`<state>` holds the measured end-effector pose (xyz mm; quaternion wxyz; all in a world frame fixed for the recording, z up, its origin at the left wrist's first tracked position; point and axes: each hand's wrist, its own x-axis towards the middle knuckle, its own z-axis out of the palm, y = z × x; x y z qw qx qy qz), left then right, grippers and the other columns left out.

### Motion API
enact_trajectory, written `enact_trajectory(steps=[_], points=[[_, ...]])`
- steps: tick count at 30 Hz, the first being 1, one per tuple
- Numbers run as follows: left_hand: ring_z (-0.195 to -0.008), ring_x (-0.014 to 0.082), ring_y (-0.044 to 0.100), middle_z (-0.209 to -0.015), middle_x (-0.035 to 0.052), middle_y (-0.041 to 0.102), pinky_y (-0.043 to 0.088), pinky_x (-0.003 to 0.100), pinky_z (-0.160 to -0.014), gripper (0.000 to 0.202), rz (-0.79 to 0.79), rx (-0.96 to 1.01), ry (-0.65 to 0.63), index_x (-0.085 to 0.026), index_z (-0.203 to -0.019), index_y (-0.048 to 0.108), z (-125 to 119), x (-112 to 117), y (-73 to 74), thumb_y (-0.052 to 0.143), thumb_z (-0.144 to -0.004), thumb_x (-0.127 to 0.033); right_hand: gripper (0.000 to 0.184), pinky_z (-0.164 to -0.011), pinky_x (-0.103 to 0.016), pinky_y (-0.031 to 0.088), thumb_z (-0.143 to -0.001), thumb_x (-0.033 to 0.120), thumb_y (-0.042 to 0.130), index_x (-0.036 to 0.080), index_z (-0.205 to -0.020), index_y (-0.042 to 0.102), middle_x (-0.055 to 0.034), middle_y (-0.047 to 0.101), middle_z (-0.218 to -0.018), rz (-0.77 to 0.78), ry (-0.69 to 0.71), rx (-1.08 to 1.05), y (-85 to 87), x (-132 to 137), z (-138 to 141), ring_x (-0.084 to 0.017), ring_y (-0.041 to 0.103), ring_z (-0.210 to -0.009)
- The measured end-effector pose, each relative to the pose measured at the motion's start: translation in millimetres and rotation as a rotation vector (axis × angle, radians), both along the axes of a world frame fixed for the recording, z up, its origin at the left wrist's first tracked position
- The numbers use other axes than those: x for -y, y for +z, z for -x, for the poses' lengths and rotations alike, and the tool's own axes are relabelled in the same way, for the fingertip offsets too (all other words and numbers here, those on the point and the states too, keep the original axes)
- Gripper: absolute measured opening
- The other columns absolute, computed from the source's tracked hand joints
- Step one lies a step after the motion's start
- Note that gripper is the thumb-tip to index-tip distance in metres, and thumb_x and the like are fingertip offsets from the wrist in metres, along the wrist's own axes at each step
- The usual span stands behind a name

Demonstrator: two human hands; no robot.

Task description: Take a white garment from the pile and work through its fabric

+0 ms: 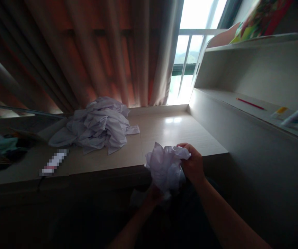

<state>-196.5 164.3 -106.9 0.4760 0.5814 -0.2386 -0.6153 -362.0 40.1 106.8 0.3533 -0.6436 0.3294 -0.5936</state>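
Observation:
A bunched white cloth (165,166) is held up just in front of the desk's front edge. My right hand (193,162) is closed around its right side, with folds sticking out past the fingers. My left hand (154,196) is in deep shadow beneath the cloth and seems closed on its lower part; most of those fingers are hidden. Farther back on the left lies a heap of similar crumpled white cloth (99,124), with one flap stretching right across the desk (164,129).
A pixelated flat item (54,162) lies left of the heap, near dark, blurred objects (5,150). Curtains (107,52) hang behind the desk beside a barred window (187,48). On the right-hand shelf are a red pencil (251,103) and a white tube (296,117).

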Motion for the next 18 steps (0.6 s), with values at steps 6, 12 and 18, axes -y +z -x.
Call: enact_trajectory(steps=[6,12,18], points=[[-0.118,0.0376,0.063,-0.108,0.0116,0.072,0.048,0.046,-0.102,0.06,-0.062,0.041,0.022,-0.021,-0.095,0.069,0,4,-4.2,0.095,-0.043,-0.033,0.017,-0.067,-0.025,0.045,-0.076,0.016,0.073,0.02,-0.072,0.057,0.0,0.068,-0.089,0.008,0.0,0.06,13.0,11,10,-0.014,0.06,-0.077],[-0.093,0.0336,0.071,-0.096,0.0148,0.073,0.054,0.043,-0.077,0.044,-0.17,-0.062,0.045,-0.02,-0.094,0.071,23,4,-6.2,0.079,-0.068,-0.054,0.014,-0.066,-0.026,0.048,-0.078,0.021,0.075,0.02,-0.08,0.061,-0.0016,0.07,-0.094,-0.016,-0.129,0.083,18.2,2,11,-0.015,0.062,-0.078],[-0.105,0.0323,0.068,-0.103,0.0113,0.073,0.054,0.039,-0.087,0.059,0.019,0.098,0.354,-0.019,-0.095,0.069,-23,11,21.3,0.073,-0.061,-0.066,0.021,-0.068,-0.027,0.05,-0.078,0.027,0.076,0.022,-0.093,0.062,-0.0012,0.067,-0.089,-0.035,-0.26,-0.013,9.1,3,27,-0.016,0.061,-0.077]])
